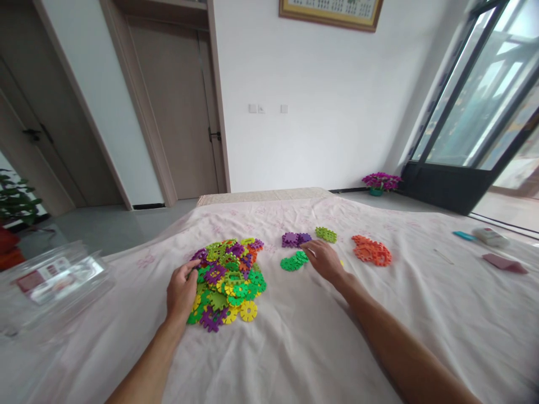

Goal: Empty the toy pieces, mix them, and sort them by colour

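Note:
A heaped pile of plastic snowflake-shaped building pieces (233, 278) in purple, green, yellow, lime and orange lies on the cloth. At its left edge rests my left hand (182, 289), fingers loosely bent and slightly apart, with no piece visible in them. My right hand (324, 259) reaches over the sorted groups, fingers stretched toward the purple pieces (290, 240); no held piece shows. Just left of that hand lie green round pieces (292, 261). Behind it are lime pieces (326, 234). Orange pieces (373, 251) form a group farther right. A bit of yellow (342, 263) peeks out beside my right wrist.
A pale patterned cloth (295, 348) covers the wrinkled work surface. Clear plastic boxes (59, 280) stand at the left. On the right lie a blue item (464, 235), a white packet (490, 237) and a pinkish folded cloth (505, 263).

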Action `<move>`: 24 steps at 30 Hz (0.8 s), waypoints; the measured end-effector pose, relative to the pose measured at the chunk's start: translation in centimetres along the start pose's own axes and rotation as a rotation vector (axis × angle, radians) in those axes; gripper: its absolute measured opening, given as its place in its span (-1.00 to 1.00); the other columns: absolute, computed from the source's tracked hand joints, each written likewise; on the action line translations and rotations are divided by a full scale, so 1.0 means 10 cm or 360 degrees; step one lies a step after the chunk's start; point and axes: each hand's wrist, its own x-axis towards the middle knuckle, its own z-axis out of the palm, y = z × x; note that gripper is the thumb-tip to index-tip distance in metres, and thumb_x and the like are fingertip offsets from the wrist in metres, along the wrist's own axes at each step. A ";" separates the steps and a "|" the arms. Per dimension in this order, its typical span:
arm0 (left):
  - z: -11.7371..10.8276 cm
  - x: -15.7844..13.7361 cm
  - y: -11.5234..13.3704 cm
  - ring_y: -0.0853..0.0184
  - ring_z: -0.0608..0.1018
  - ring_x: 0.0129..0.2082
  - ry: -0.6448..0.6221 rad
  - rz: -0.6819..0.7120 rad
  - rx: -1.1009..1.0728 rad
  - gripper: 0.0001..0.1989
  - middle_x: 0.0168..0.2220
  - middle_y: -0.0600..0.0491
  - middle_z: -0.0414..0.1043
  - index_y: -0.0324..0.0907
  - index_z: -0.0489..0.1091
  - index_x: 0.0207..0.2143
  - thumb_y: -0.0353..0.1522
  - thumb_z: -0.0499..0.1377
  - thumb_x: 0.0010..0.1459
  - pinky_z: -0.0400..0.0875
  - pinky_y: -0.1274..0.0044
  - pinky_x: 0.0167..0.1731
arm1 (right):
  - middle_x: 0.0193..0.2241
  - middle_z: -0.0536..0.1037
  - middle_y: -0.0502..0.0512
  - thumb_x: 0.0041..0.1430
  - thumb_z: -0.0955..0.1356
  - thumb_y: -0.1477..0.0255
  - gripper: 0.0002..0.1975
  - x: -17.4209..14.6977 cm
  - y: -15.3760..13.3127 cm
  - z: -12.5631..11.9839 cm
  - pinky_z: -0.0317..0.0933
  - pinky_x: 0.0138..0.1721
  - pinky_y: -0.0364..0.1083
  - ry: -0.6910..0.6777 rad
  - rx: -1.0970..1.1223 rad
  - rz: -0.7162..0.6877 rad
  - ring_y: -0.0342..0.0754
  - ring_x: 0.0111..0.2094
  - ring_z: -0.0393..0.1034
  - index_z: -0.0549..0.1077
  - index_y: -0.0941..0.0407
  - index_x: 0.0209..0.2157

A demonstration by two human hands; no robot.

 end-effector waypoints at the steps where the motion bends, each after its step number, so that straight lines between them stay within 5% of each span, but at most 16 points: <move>1: -0.04 0.02 -0.01 0.21 0.52 -0.02 0.0016 -0.0010 0.0042 -0.62 0.00 -0.04 0.49 -0.12 0.47 -0.02 -0.29 0.00 0.18 0.37 0.42 0.03 | -0.14 0.59 0.13 0.36 0.21 0.36 -0.71 0.00 -0.12 0.03 0.20 0.02 -0.04 -0.0027 0.0072 -0.0108 0.00 -0.09 0.42 0.54 0.07 -0.12; 6: -0.19 0.09 -0.04 0.05 0.50 -0.01 0.0014 -0.0139 0.0448 -0.58 0.05 -0.11 0.45 -0.07 0.44 0.05 -0.28 0.02 0.17 0.37 0.27 -0.01 | 0.03 0.52 0.18 0.35 0.21 0.45 -0.67 -0.07 -0.66 0.17 0.23 0.08 0.05 -0.0157 0.0300 -0.0491 0.02 0.05 0.37 0.44 0.10 0.07; 13: -0.11 0.07 -0.02 0.07 0.49 0.05 -0.0130 0.0037 0.0636 -0.55 0.05 -0.09 0.48 -0.13 0.42 0.07 -0.27 -0.06 0.22 0.30 0.30 0.07 | 0.23 0.34 0.13 0.38 0.16 0.48 -0.53 -0.14 -1.04 0.26 0.10 0.23 0.09 -0.0384 0.0348 -0.0801 0.01 0.26 0.15 0.19 0.05 0.29; 24: -0.11 0.06 -0.02 0.11 0.50 0.04 -0.0125 0.0073 0.0637 -0.55 0.04 -0.08 0.50 -0.13 0.42 0.06 -0.25 -0.07 0.23 0.32 0.34 0.05 | -0.24 0.60 0.12 0.40 0.19 0.37 -0.74 -0.17 -1.04 0.30 0.26 -0.08 -0.07 -0.0327 0.0333 -0.0839 -0.06 -0.17 0.45 0.50 0.07 -0.11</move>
